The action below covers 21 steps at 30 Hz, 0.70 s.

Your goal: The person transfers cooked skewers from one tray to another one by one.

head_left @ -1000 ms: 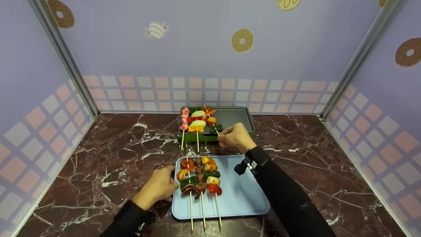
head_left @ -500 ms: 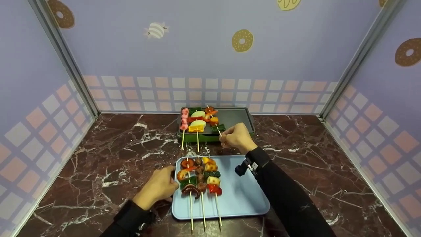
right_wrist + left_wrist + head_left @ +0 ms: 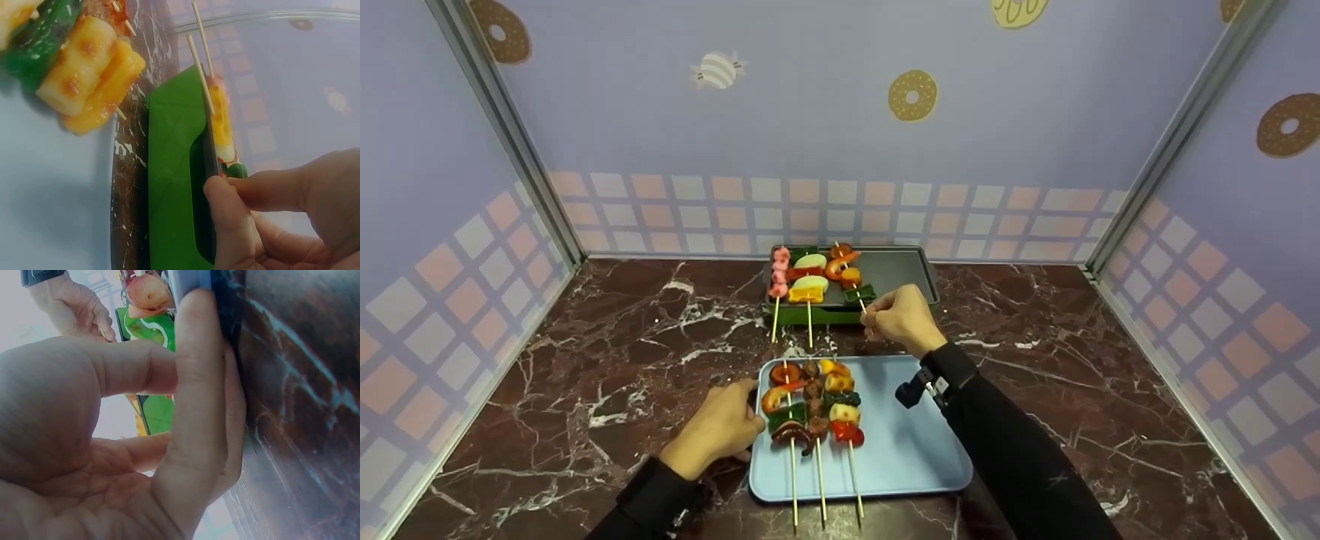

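Observation:
My right hand [image 3: 904, 319] pinches the bare stick of a vegetable skewer [image 3: 851, 277] between thumb and fingertips. This skewer carries orange and green pieces and lies over the dark grill plate [image 3: 894, 270] of a green toy grill [image 3: 174, 146]. In the right wrist view the pinching fingertips are beside the plate's edge. My left hand [image 3: 721, 420] holds the left edge of a light-blue tray [image 3: 919, 457]; the left wrist view shows a finger against the tray's side. On the tray's left half lie a shrimp skewer [image 3: 789, 409], a meatball skewer [image 3: 817, 427] and a mixed vegetable skewer [image 3: 844, 412].
Left on the grill plate are a pink skewer [image 3: 780, 271] and a yellow, white and red skewer [image 3: 808, 283], their sticks overhanging the front. A dark marbled tabletop [image 3: 660, 330] lies underneath. Patterned walls [image 3: 825, 112] enclose the back and sides.
The pinched skewer has shifted slightly right on the grill plate, away from its neighbour, along with my right hand. My left hand stays at the tray's edge.

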Each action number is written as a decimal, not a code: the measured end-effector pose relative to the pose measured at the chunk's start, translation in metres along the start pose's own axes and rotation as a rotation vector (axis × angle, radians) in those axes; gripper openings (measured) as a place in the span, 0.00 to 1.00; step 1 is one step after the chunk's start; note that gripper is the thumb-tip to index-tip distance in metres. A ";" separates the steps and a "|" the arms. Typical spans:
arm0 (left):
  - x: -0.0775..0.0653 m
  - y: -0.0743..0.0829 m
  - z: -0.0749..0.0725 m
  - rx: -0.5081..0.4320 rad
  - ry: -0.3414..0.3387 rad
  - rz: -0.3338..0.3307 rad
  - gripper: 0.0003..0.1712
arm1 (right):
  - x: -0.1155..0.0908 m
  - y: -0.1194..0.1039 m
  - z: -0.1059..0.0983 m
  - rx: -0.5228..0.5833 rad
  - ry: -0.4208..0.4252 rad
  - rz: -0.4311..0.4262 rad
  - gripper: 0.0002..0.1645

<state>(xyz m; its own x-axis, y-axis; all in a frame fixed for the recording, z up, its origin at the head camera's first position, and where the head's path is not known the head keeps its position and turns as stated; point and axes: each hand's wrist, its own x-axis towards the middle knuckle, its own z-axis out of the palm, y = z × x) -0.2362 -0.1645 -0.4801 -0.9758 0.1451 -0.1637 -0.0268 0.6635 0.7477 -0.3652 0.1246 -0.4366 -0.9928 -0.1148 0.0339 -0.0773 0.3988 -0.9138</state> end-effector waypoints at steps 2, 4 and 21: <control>0.000 0.000 0.000 -0.002 0.000 -0.005 0.44 | -0.001 0.000 0.000 0.000 0.000 0.001 0.06; 0.000 0.000 0.001 -0.002 0.000 -0.006 0.44 | -0.001 0.002 0.000 0.011 0.002 0.001 0.05; -0.001 0.001 0.000 0.027 0.004 0.026 0.43 | -0.005 0.011 -0.005 0.048 0.020 -0.026 0.05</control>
<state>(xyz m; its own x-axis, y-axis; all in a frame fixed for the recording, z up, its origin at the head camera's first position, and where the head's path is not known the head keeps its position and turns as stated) -0.2348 -0.1647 -0.4791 -0.9769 0.1599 -0.1421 0.0044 0.6792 0.7339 -0.3616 0.1347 -0.4449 -0.9922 -0.1060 0.0658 -0.0993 0.3519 -0.9308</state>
